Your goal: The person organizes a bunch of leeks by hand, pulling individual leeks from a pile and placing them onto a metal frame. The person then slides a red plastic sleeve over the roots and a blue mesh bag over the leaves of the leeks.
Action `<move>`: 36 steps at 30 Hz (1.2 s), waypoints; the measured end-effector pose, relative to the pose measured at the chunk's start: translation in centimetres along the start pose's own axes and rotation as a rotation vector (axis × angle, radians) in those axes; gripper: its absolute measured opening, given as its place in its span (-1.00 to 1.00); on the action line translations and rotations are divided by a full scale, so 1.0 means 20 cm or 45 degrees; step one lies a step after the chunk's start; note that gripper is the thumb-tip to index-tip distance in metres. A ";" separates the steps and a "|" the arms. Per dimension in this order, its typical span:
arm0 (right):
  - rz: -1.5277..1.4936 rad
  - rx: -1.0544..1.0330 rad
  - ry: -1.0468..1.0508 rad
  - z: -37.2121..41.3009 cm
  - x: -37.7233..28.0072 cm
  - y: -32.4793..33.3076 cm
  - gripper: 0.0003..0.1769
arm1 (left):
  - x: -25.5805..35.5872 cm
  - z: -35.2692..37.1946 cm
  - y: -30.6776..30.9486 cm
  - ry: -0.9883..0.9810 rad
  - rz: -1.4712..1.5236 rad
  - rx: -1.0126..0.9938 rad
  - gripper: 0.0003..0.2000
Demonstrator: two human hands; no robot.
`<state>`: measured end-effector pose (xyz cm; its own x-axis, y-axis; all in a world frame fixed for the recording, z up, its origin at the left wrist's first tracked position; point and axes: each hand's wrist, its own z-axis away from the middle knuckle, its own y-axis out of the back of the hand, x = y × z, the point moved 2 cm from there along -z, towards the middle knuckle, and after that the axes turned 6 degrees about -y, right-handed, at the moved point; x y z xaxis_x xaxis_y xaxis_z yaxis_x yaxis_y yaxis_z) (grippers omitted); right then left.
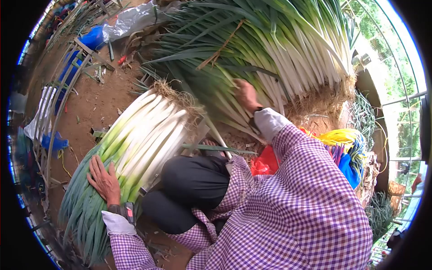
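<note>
A thick bundle of large green onions [146, 135] lies beside my knees, its roots pointing away and its green leaves toward me. My left hand [105, 179] rests flat on the bundle, fingers stretched over the green part. Ahead is a big heap of green onions [288, 58] with white stalks and stringy roots at the right. My right hand [247, 95] is at the near edge of this heap, its fingers curled around a green onion that is partly hidden. Green leaves left of that hand are smeared by motion.
A red plastic bag [265, 162] and bundled yellow and purple ties [337, 141] lie at my right side. Bent metal rods [67, 90] and blue plastic [92, 38] stand at the left on bare soil [96, 108]. Clear plastic sheeting [130, 22] lies farther back.
</note>
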<state>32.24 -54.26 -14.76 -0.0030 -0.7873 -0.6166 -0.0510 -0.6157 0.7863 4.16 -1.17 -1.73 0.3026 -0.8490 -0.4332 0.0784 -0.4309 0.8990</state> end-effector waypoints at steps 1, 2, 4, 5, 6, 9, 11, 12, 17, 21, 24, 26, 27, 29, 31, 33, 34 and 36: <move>0.131 -0.034 -0.134 0.00 0.18 0.02 -0.47 | -0.01 0.00 -0.02 -0.011 -0.015 0.022 -0.37; 0.196 -0.040 -0.163 0.00 0.35 0.00 -0.43 | -0.01 0.00 -0.03 -0.010 -0.013 0.028 -0.37; 0.294 -0.112 -0.256 0.05 0.48 0.01 -0.37 | -0.02 0.00 -0.05 -0.014 -0.008 0.039 -0.37; 0.340 -0.075 -0.237 0.09 0.59 -0.07 -0.35 | -0.02 0.00 -0.05 -0.020 -0.009 0.049 -0.37; 0.386 -0.042 -0.218 0.11 0.70 -0.15 -0.33 | -0.02 0.00 -0.05 -0.026 -0.010 0.056 -0.37; 0.371 -0.213 -0.331 0.10 0.73 -0.23 -0.39 | -0.02 0.01 -0.05 -0.028 -0.008 0.053 -0.37; 0.342 -0.222 -0.251 0.11 0.70 -0.27 -0.41 | -0.02 0.00 -0.05 -0.028 -0.013 0.044 -0.37; 0.303 -0.189 -0.151 0.14 0.69 -0.29 -0.39 | -0.02 0.00 -0.04 -0.028 -0.017 0.037 -0.37; -0.135 -0.444 -0.200 0.36 0.29 -0.17 -0.49 | -0.01 0.00 -0.02 -0.024 -0.016 0.040 -0.36; -0.428 -0.673 -0.344 0.56 -0.03 0.08 -0.63 | -0.01 0.00 -0.03 -0.017 -0.009 0.042 -0.39; -0.398 -0.398 -0.173 0.62 -0.04 0.16 -0.56 | -0.02 0.01 -0.04 -0.014 0.002 0.057 -0.39; -0.332 -0.259 0.016 0.62 -0.05 0.21 -0.49 | -0.02 0.00 -0.04 -0.001 0.022 0.070 -0.39; -0.489 -0.324 -0.012 0.61 -0.08 0.24 -0.42 | -0.01 0.00 -0.03 0.004 0.034 0.067 -0.38; -0.622 -0.583 -0.252 0.67 -0.31 0.46 -0.41 | 0.00 0.00 -0.01 0.015 0.062 0.080 -0.37; -0.741 -0.759 -0.383 0.75 -0.57 0.69 -0.41 | 0.00 0.01 0.01 0.014 0.098 0.082 -0.37; -0.856 -0.851 -0.401 0.84 -0.75 0.83 -0.41 | 0.00 0.01 0.00 0.008 0.143 0.122 -0.37; -0.883 -0.863 -0.414 0.89 -0.83 0.90 -0.41 | 0.00 0.00 0.00 0.006 0.156 0.135 -0.36; -0.936 -0.908 -0.443 0.99 -0.99 1.02 -0.41 | 0.00 0.01 0.01 0.013 0.172 0.148 -0.36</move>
<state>11.56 -50.56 12.66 -0.4982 -0.2332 -0.8351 0.4362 -0.8998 -0.0089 4.02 -1.34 -1.54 0.3125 -0.8986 -0.3079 -0.0740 -0.3462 0.9352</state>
